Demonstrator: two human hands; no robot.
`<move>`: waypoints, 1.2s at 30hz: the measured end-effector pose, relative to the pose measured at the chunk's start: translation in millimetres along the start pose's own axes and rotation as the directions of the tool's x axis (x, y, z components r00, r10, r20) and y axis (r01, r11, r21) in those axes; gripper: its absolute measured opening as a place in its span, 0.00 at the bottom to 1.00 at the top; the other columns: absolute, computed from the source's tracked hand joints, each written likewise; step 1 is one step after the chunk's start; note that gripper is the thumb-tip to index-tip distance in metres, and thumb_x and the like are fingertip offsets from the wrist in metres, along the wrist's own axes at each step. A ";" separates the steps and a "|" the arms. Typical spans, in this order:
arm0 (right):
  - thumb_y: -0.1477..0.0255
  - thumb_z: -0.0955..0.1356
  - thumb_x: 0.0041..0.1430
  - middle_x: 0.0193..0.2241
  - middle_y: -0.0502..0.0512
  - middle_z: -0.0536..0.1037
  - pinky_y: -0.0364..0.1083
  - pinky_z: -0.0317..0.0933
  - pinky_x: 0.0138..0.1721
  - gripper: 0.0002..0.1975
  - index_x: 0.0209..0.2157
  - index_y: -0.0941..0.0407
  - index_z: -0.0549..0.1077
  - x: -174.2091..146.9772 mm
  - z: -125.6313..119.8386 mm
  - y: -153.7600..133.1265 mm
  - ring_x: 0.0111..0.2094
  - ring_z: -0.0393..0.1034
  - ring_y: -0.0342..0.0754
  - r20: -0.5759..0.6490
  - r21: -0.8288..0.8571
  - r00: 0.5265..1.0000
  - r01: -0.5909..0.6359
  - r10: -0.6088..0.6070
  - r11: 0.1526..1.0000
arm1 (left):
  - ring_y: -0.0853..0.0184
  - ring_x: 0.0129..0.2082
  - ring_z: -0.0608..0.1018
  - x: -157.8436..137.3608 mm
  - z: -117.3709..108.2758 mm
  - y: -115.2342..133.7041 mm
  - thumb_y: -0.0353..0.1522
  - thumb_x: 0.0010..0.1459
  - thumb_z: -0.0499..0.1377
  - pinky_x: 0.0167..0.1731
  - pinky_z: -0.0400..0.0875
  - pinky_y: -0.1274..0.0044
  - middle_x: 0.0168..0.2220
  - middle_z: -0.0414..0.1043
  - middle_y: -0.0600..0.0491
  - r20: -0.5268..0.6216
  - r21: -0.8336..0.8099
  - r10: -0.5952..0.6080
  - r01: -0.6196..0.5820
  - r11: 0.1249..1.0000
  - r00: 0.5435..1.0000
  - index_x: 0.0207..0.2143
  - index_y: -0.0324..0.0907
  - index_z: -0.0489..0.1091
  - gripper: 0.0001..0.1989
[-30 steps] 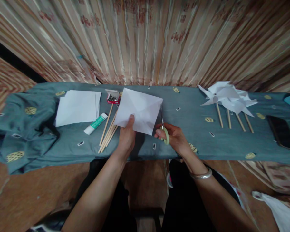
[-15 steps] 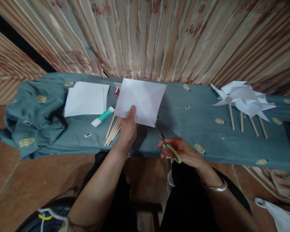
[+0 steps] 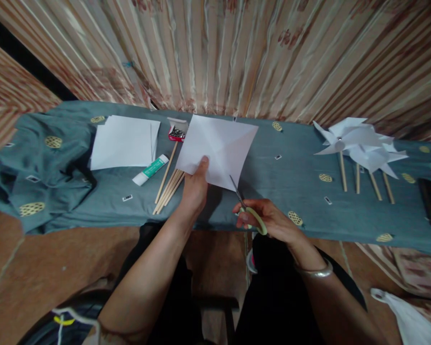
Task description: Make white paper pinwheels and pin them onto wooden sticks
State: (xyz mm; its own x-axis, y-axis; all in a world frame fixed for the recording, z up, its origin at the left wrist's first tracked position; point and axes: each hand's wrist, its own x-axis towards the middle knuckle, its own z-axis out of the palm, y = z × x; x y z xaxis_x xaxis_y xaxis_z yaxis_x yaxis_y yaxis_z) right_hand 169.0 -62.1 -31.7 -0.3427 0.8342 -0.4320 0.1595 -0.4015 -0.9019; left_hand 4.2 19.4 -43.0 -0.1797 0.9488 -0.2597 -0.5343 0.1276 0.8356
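Left hand (image 3: 197,189): we're pinching squarish white paper sheet (image 3: 219,143) by near edge, judging it light, bendy, tearable; right hand (image 3: 273,219): we're gripping pale-green-handled metal scissors (image 3: 241,199).

Paper sheet (image 3: 219,143), one: white, four-cornered, roughly square. Faint diagonal creases cross its face; otherwise lying nearly flat. Held at its near edge by the left hand (image 3: 197,191), thumb on the upper face, over the worktop (image 3: 294,163). Set askew, one corner pointing towards the right hand (image 3: 271,219).

Scissors (image 3: 241,200), one pair: slim metal blades, pale green handle loops. Carried in the right hand, slanting away and to the left. One blade lies across the sheet's face at the near right corner, tip inward; position of the second blade cannot be made out.
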 end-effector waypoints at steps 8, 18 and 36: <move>0.50 0.73 0.45 0.24 0.50 0.74 0.44 0.62 0.29 0.24 0.31 0.58 0.72 0.2 0.8 -4.1 0.25 0.68 0.43 -0.014 0.012 1.000 -0.026 0.026 1.000 | 0.61 0.59 0.71 -1.6 0.5 -1.0 0.31 0.56 0.62 0.62 0.61 0.69 0.58 0.70 0.45 0.027 -0.002 0.032 -0.032 0.999 0.999 0.53 0.39 0.67 0.21; 0.51 0.73 0.48 0.23 0.51 0.75 0.45 0.61 0.28 0.23 0.32 0.57 0.73 -0.5 -3.4 -4.5 0.25 0.67 0.44 0.003 -0.037 1.000 -0.005 0.005 0.999 | 0.58 0.42 0.80 -3.5 -2.4 0.8 0.28 0.41 0.67 0.48 0.72 0.67 0.43 0.79 0.49 0.179 0.126 0.111 -0.134 0.983 0.978 0.53 0.41 0.68 0.33; 0.53 0.73 0.47 0.23 0.51 0.76 0.46 0.63 0.30 0.22 0.33 0.57 0.73 -1.3 -2.5 -5.9 0.25 0.68 0.45 -0.001 -0.023 1.000 -0.005 0.005 1.000 | 0.58 0.39 0.79 -3.6 -1.8 -1.1 0.29 0.39 0.67 0.47 0.71 0.66 0.40 0.79 0.49 0.164 0.178 0.082 -0.111 0.978 0.983 0.51 0.41 0.69 0.31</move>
State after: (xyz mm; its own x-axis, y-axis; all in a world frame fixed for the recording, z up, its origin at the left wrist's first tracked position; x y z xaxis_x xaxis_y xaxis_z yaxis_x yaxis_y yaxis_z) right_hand 170.8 -59.9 -25.8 -0.3408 0.8326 -0.4366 0.1829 -0.3968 -0.8995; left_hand 4.0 15.4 -43.9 -0.0853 0.9906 -0.1073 -0.3557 0.0703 0.9320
